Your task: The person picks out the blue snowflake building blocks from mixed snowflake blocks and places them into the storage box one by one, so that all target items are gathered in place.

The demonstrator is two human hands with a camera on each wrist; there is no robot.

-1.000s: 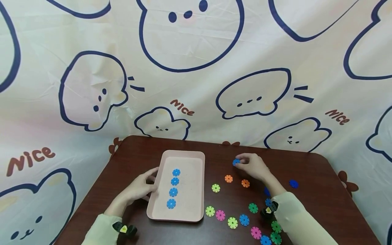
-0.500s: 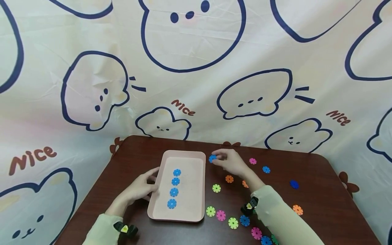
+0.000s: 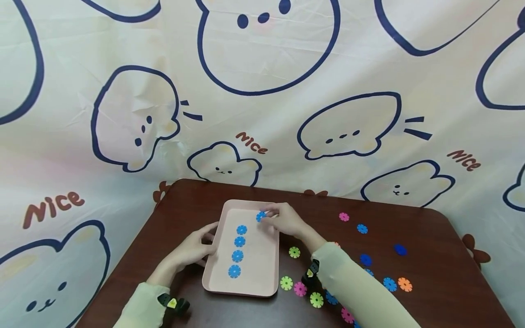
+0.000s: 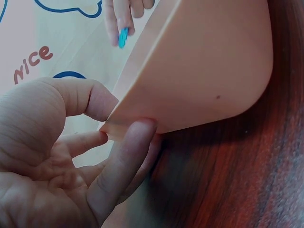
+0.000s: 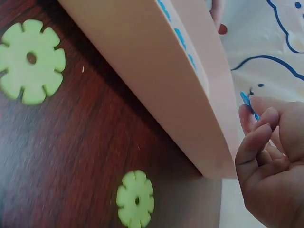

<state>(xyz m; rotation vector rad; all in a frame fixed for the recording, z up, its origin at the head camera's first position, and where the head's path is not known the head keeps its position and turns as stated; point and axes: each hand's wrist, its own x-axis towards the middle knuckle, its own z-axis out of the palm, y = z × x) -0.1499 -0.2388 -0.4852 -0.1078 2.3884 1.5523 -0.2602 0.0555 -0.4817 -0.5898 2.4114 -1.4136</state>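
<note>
left arm (image 3: 162, 273) extended forward, angled inward | left hand (image 3: 194, 247) gripping, fingers (image 3: 210, 227) bent | right arm (image 3: 348, 273) extended forward, slanting leftward | right hand (image 3: 286, 221) pinching with its fingertips, remaining fingers curled

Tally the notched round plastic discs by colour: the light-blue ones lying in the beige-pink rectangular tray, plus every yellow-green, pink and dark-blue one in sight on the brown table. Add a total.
Light-blue notched discs in the tray: 4
Yellow-green notched discs: 3
Pink notched discs: 3
Dark-blue notched discs: 2
Total: 12
</note>
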